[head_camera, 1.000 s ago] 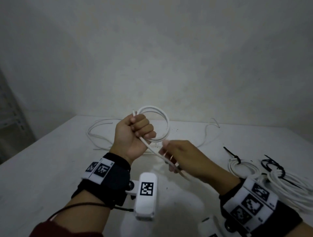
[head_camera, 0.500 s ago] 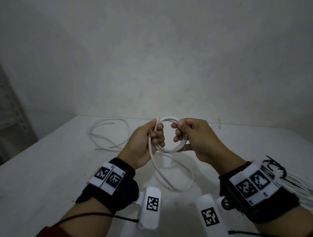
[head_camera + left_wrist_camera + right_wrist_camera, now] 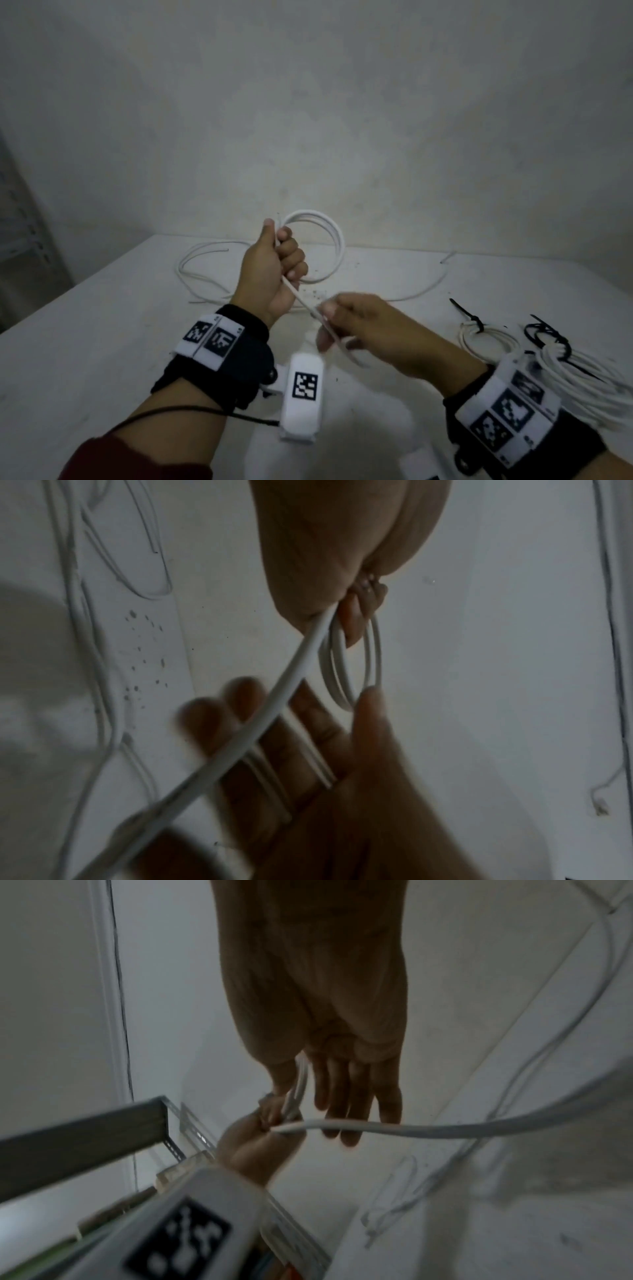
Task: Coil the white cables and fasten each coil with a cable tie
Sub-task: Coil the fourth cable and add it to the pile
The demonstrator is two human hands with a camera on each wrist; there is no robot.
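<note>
My left hand (image 3: 279, 263) is raised over the table in a fist that grips a small coil of white cable (image 3: 337, 240). The loops stand up to the right of its knuckles. One strand (image 3: 301, 298) leaves the bottom of the fist and slants down to my right hand (image 3: 327, 325), which pinches it between thumb and fingers, blurred by motion. In the left wrist view the coil (image 3: 373, 653) hangs under the left hand's fingers (image 3: 352, 620) and the strand (image 3: 274, 696) crosses the right hand's fingers (image 3: 240, 704). In the right wrist view the cable (image 3: 445, 1127) trails off right.
A loose white cable (image 3: 205, 253) lies at the back left of the white table (image 3: 102, 342), and more loose cable (image 3: 424, 291) curves at the back right. Two tied coils with black cable ties (image 3: 486, 339) (image 3: 582, 377) lie at the right. A metal shelf (image 3: 20, 240) stands far left.
Half a second ago both hands met at the coil. Since then my right hand has dropped down and toward me along the strand, while my left hand keeps gripping the coil.
</note>
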